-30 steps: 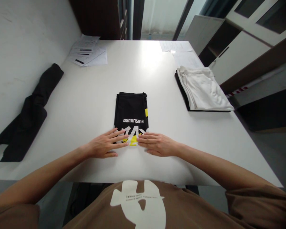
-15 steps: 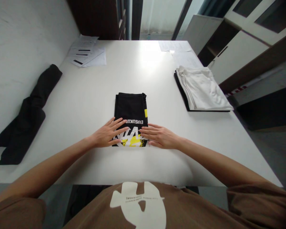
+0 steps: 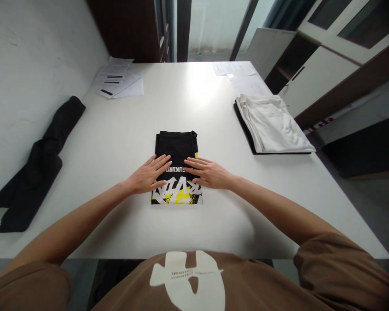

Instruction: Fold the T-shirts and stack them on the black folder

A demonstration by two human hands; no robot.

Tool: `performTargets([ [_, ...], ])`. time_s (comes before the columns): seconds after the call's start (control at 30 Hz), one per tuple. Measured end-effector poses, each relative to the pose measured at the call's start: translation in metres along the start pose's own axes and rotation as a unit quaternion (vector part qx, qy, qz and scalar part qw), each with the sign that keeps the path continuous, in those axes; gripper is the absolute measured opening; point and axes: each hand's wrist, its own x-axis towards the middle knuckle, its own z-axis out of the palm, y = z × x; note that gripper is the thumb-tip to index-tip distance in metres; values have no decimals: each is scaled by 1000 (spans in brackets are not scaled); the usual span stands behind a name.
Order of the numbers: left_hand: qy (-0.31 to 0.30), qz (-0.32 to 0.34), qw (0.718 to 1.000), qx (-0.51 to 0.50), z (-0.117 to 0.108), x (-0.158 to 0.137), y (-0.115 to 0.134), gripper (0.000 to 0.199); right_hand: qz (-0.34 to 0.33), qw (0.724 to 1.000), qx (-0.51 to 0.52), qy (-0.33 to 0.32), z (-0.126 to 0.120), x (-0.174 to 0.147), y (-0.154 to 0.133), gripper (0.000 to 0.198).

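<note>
A folded black garment [image 3: 176, 144] with white lettering and yellow patches lies flat on the white table [image 3: 210, 233] in front of me. My left hand [image 3: 149, 173] rests flat on its left edge, fingers outstretched. On the opposite edge lies my right hand [image 3: 209, 172], also flat, its fingers stretched across the fabric and over part of the lettering. Neither hand grips the cloth. The large white and yellow print shows at the end nearest me, below both hands.
Folded white cloth [image 3: 272, 123] lies on a black one at the right edge. A long black garment [image 3: 40, 168] is against the wall at left. Papers lie in the far left corner [image 3: 118, 80] and far right corner [image 3: 240, 73]. Cabinets [image 3: 317, 77] stand beyond the right side.
Both hands have slid forward over the folded garment, away from me, uncovering more of the large print. The view has tilted slightly, so the table sits a little lower.
</note>
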Motion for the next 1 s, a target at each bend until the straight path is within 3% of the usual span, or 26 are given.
performTargets([
  [0.23, 11, -43, 999, 28, -4, 4, -5, 84, 52, 998, -21, 21, 8, 5, 16, 43],
  [0.37, 0, -30, 999, 14, -1, 15, -6, 81, 45, 998, -35, 7, 11, 15, 23, 56],
  [0.53, 24, -112, 993, 19, 4, 24, -15, 82, 129, 989, -68, 0, 11, 20, 34, 64],
  [0.7, 22, -57, 998, 17, 5, 41, -11, 80, 123, 989, -81, -6, 13, 31, 29, 71],
  [0.87, 12, -133, 990, 46, -4, 42, -33, 85, 159, 983, -90, -22, -11, 39, 37, 50],
  [1.0, 20, -66, 997, 48, -9, 52, -40, 83, 150, 985, -90, 4, -21, 58, 53, 49],
])
